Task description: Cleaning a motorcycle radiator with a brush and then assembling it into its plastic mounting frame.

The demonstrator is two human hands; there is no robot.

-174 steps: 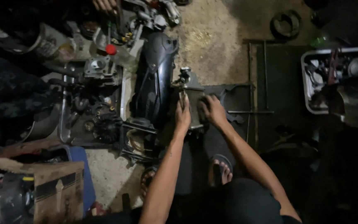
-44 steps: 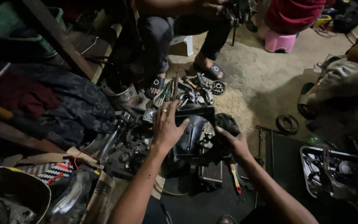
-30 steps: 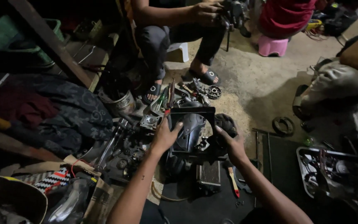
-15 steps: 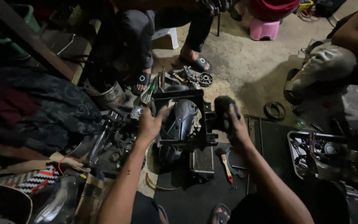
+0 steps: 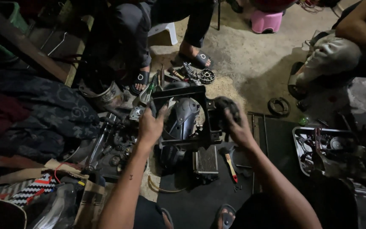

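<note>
Dim, uneven light, brightest on the concrete floor [image 5: 250, 63] at top centre, deep shadows at edges, soft grainy detail.

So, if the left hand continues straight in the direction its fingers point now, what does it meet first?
The left hand grips the black rectangular plastic frame and points up-screen. Straight on, probably the green-handled screwdriver on the floor, then a seated person's sandalled foot. Depth is unclear.

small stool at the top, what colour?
Pink stool, seen clearly in the head view, standing on the concrete floor.
</note>
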